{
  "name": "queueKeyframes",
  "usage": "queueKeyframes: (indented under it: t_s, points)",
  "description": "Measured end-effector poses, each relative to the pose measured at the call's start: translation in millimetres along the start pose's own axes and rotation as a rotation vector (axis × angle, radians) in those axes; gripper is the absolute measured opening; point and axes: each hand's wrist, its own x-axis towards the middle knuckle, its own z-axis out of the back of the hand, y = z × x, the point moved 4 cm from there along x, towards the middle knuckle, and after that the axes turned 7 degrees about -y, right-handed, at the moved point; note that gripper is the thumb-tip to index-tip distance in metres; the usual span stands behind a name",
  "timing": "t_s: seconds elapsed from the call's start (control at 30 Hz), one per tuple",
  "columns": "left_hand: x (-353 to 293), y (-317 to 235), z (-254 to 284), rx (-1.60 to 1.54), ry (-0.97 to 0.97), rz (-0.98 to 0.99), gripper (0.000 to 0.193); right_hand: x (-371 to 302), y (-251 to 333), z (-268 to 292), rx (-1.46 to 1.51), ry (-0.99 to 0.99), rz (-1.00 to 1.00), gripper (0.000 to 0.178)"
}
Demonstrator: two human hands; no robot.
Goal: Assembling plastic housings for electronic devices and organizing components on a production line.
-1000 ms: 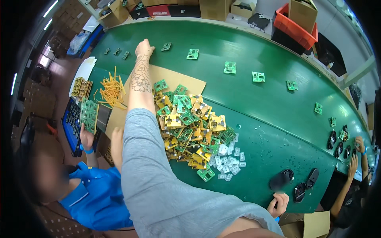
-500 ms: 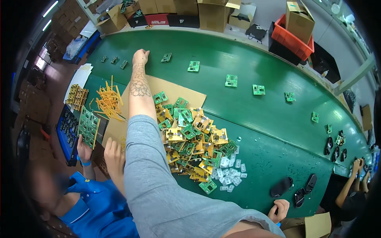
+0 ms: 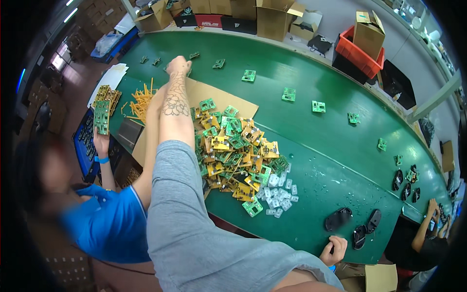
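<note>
My left arm stretches far across the green table. My left hand is closed with knuckles up; its fingertips are hidden. Bits of green board show on both sides of it, and I cannot make out whether it grips one. Just beyond lies a small green circuit board, with another board to its right. My right hand rests at the near edge with curled fingers, nothing visible in it. Close by are a black plastic shell and an opened pair of shells.
A heap of green and yellow circuit boards sits mid-table beside clear plastic pieces. A co-worker at left holds a board panel; their other arm runs alongside mine. Orange strips lie near cardboard.
The view has shifted. My left hand has drawn slightly left and nearer, and a board now lies where it was. The co-worker's other arm has reached forward beside my forearm; their panel has turned.
</note>
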Motion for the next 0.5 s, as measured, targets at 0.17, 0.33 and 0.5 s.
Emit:
queueKeyframes:
  t_s: [0.17,0.33,0.5]
  points:
    - [-83.3,-117.6,52.4,-0.605,-0.091,-0.354,0.041,-4.7,-4.1,5.7,0.045,-0.038,-0.003,0.021]
    - [-353.2,-220.9,219.0,-1.493,0.463,-0.939,0.023,-16.2,-6.7,12.8,0.112,-0.089,-0.018,0.021]
    - [-530.9,-171.0,305.2,-2.099,0.834,-1.132,0.013,-3.5,4.5,20.5,0.190,-0.126,-0.025,0.020]
